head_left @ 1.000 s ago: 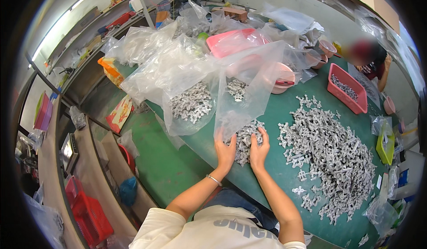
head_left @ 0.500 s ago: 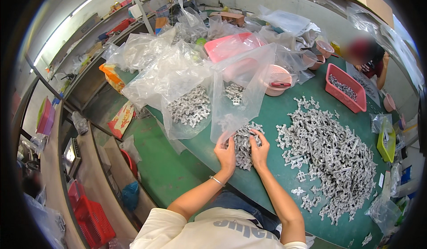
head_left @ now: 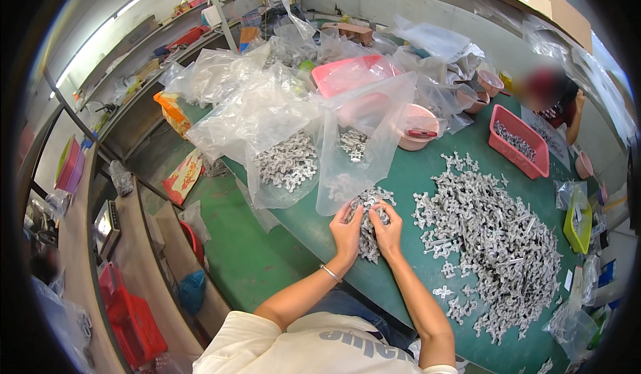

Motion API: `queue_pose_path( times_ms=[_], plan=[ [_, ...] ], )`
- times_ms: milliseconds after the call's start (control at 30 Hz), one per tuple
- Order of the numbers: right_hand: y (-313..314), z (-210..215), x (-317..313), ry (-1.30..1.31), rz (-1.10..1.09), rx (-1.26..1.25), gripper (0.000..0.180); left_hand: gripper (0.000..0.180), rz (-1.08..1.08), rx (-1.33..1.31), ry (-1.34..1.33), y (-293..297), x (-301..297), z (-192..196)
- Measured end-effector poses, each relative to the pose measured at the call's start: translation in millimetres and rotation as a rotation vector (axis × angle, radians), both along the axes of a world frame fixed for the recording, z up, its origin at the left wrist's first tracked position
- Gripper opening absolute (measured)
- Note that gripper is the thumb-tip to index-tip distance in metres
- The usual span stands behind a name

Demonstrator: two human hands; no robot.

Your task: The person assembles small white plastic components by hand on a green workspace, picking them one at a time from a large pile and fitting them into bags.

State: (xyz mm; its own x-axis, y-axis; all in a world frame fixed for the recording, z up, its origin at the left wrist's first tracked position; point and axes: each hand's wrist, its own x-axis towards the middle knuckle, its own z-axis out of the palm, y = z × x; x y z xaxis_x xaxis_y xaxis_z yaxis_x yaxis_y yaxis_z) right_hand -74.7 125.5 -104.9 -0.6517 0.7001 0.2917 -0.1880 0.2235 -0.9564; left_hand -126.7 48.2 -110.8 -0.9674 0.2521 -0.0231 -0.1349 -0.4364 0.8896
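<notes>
Small silver-grey metal parts (head_left: 367, 240) lie heaped at the front edge of the green table. My left hand (head_left: 346, 230), below a wrist with a bangle, curls over the heap's left side. From the right, my right hand (head_left: 386, 227) curls over the same heap. Both thumbs point up, close together, with metal parts between and under the fingers. How many parts each hand grips is hidden. Just beyond my hands, a clear plastic bag (head_left: 344, 190) lies with some parts in it. Left of it, another clear bag (head_left: 286, 163) holds more parts.
A large spread pile of the same parts (head_left: 501, 247) covers the table's right side. Behind it stand a pink basket (head_left: 531, 163) with parts and a round pink basket (head_left: 417, 120). A person (head_left: 561, 100) is at the far right. Shelves with red baskets (head_left: 137, 327) line the left.
My hands have drawn closer together over the small heap, and my thumbs now nearly meet. The bags and the big pile keep their places; the view has shifted slightly.
</notes>
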Motion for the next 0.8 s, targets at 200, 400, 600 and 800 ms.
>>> queue_pose_path(
  times_ms=[200, 400, 600, 800],
  plan=[
    [-3.3, 8.2, 7.5, 0.017, -0.033, 0.047, 0.012, 0.039, -0.058, -0.006, 0.059, 3.9, 8.6, 12.7],
    [0.0, 12.8, 13.2, 0.046, -0.081, 0.104, 0.012, 0.037, -0.055, 0.012, 0.063, 11.6, 17.6, 25.1],
    [0.1, 23.3, 21.3, 0.103, -0.155, 0.115, 0.013, 0.035, -0.075, 0.025, 0.074, 19.5, 24.1, 33.2],
    [1.1, 37.8, 22.2, 0.151, -0.200, 0.132, 0.013, 0.033, -0.071, 0.030, 0.120, 23.5, 24.4, 44.6]
  ],
)
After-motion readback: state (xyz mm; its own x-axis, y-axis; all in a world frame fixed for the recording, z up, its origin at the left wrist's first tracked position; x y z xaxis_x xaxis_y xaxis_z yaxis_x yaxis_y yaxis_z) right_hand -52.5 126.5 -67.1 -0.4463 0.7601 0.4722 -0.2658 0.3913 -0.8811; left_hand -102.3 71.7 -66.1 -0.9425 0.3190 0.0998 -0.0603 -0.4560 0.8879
